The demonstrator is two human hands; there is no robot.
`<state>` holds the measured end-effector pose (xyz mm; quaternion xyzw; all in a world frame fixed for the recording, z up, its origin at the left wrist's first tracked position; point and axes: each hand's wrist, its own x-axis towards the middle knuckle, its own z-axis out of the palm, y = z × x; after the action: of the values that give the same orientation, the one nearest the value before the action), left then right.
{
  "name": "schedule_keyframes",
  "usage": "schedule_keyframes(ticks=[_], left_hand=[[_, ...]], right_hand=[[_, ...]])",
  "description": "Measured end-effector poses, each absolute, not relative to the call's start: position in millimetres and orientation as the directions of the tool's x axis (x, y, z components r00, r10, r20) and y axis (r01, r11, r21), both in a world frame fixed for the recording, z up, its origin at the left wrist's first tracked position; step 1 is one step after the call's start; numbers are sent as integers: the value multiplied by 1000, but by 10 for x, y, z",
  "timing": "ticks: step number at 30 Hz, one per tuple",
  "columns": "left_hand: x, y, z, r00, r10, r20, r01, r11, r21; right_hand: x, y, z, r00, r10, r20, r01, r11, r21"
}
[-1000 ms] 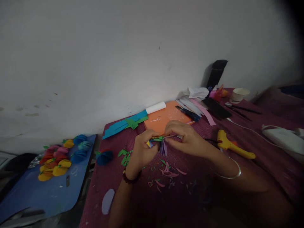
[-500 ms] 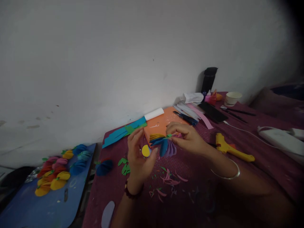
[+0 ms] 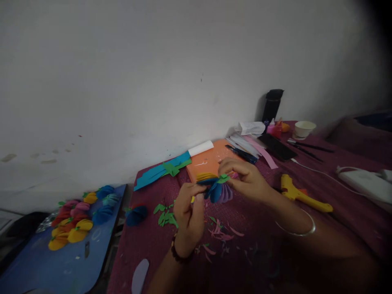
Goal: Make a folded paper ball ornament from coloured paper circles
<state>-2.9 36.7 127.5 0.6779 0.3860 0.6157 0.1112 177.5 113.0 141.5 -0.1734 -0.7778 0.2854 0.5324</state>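
Note:
My right hand [image 3: 248,179] pinches a fanned paper flower [image 3: 216,188] of yellow, blue and purple discs with a green leaf on top, held just above the maroon table [image 3: 337,204]. My left hand [image 3: 190,212] is closed beside it, its fingertips pinching a small yellow paper disc [image 3: 192,199] that shows only as a sliver. The two hands nearly touch at the flower's left side. Green leaf cut-outs [image 3: 165,216] and pink paper scraps [image 3: 220,234] lie under and around the hands.
A yellow glue gun [image 3: 301,194] lies right of my right hand. Behind are an orange board [image 3: 208,161], blue and green paper strips [image 3: 162,169], scissors, a dark phone, a white cup [image 3: 303,128] and a black bottle. A blue tray [image 3: 45,261] at left holds several finished paper flowers.
The paper stack has fanned open into a flower in my right hand. My left hand let go of it, took a yellow disc, then closed and moved back toward the flower.

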Motion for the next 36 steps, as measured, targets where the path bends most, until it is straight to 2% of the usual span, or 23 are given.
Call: schedule_keyframes(ticks=[6,10,16,20,23,28,32,36], left_hand=[[-41,418,1249,16,771,637,331,-605,724],[-53,476,1246,46,835,549,337,-530,778],[8,556,1189,16,873,487,282,-471,836],[81,571,1187,-111,896,430,331,-375,866],[77,570,1208,-156,908,389,332,-323,887],[-7,576,1204,-111,932,344,258,-307,916],[-20,581,1211,-44,917,396,272,-371,888],[-1,594,1237,-19,828,560,419,-502,756]], right_hand=[[1731,1093,1437,-373,655,657,67,725,-685],[1715,1100,1438,-349,661,664,160,741,-653],[1689,1111,1407,-326,615,718,245,789,-564],[1646,1082,1371,-344,606,717,256,795,-549],[1629,1075,1357,-366,653,663,216,753,-622],[1635,1083,1370,-412,727,550,102,637,-764],[1635,1060,1389,-400,720,567,71,641,-764],[1632,1041,1405,-361,693,624,40,680,-732]])
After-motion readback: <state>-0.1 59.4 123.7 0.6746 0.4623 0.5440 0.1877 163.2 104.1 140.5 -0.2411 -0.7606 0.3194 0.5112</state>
